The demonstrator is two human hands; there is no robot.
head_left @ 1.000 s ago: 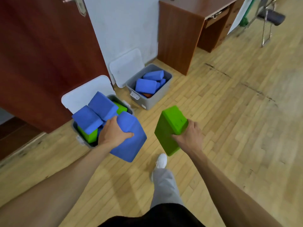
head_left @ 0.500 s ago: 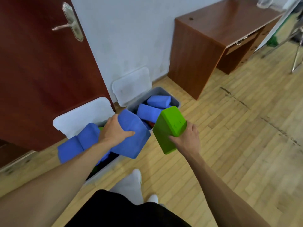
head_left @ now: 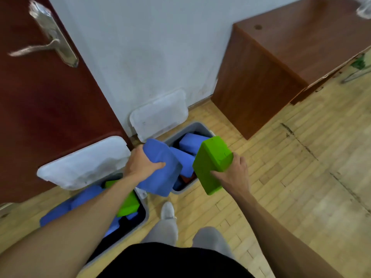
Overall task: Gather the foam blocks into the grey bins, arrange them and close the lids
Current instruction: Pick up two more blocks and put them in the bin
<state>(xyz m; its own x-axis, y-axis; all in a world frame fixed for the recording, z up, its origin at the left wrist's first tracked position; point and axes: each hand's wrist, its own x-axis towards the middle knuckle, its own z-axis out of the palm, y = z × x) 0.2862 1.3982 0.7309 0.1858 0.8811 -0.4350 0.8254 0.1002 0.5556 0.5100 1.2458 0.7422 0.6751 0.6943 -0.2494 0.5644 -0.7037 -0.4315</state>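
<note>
The head view looks down at 2 grey bins standing on the wooden floor (head_left: pixel 281 177), against a white wall (head_left: pixel 140 47) and a dark red door (head_left: pixel 50 117).

The left hand (head_left: pixel 140 165) grips a blue foam block (head_left: pixel 160 173). The thumb lies across its front face. The other fingers go behind the block and are hidden, so one cannot tell how they lie. This block is held tilted in the air, over the gap between the 2 bins, and its right part covers the left edge of the far bin (head_left: pixel 193 124).

The right hand (head_left: pixel 232 175) grips a green foam block (head_left: pixel 210 163) from the right side. The thumb is pressed along its lower side face and the fingers are curled round its far edge. The green foam block is tilted and hangs over the right front corner of the far bin.

Inside the far bin lie several blue blocks (head_left: pixel 192 142) and something dark red (head_left: pixel 187 179) at the bottom. The near bin (head_left: pixel 145 213) is at the lower left, partly under the left forearm. It holds a blue pile (head_left: pixel 86 195) and 1 green piece (head_left: pixel 128 203) of foam.

Both lids are off the openings. The far lid (head_left: pixel 158 115) leans on the wall behind its bin, and the near lid (head_left: pixel 84 167) stands up against the door.

A wooden desk (head_left: pixel 281 67) stands at the right, near the far bin. Below, a white shoe (head_left: pixel 167 210) of the person is seen.
</note>
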